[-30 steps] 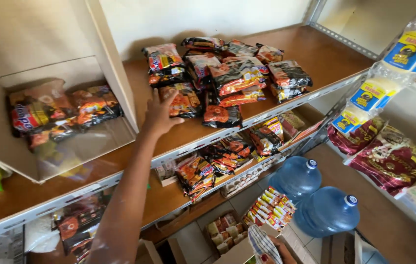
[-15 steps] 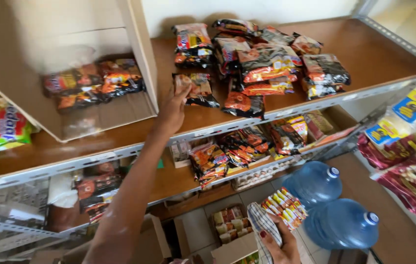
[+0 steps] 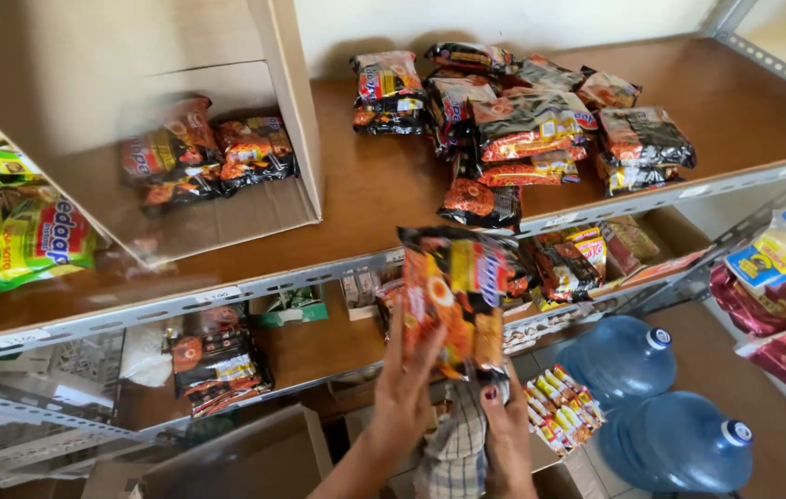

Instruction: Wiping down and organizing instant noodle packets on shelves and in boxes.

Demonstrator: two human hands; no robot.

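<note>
Two hands on one item, both low centre frame. Left to right:

- green snack packets (image 3: pixel 5 236) at the far left edge of the upper shelf (image 3: pixel 384 199)
- open cardboard box (image 3: pixel 291 111) lying on its side on that shelf, left half, a few orange-and-black noodle packets (image 3: pixel 204 157) inside it
- loose pile of noodle packs (image 3: pixel 522 120) at the back centre-right of the upper shelf, one dark pack (image 3: pixel 478 203) close to the front edge
- lower shelf (image 3: pixel 319 342): a small dark stack of packs (image 3: pixel 217 365) on the left, more packs on the right under the front rail
- two blue water jugs (image 3: pixel 652 397) on the floor at the right, striped sachet bundle (image 3: pixel 564 407) just beside them

Held item: orange noodle packet (image 3: pixel 453 300), in front of the upper shelf's front edge, near its middle. Long axis roughly upright, slight tilt. Left hand (image 3: pixel 407 393) grips its lower left side, fingers wrapped and closed on the wrapper. Right hand (image 3: pixel 504 425) sits at the bottom right corner, fingers curled shut on it; it also seems to pinch a checked cloth (image 3: pixel 456 453), can't tell for sure

Key relation: packet stands above both sets of fingers, held by its bottom end. Box lies up-left of it, pile up-right. Left hand is nearer the box
</note>
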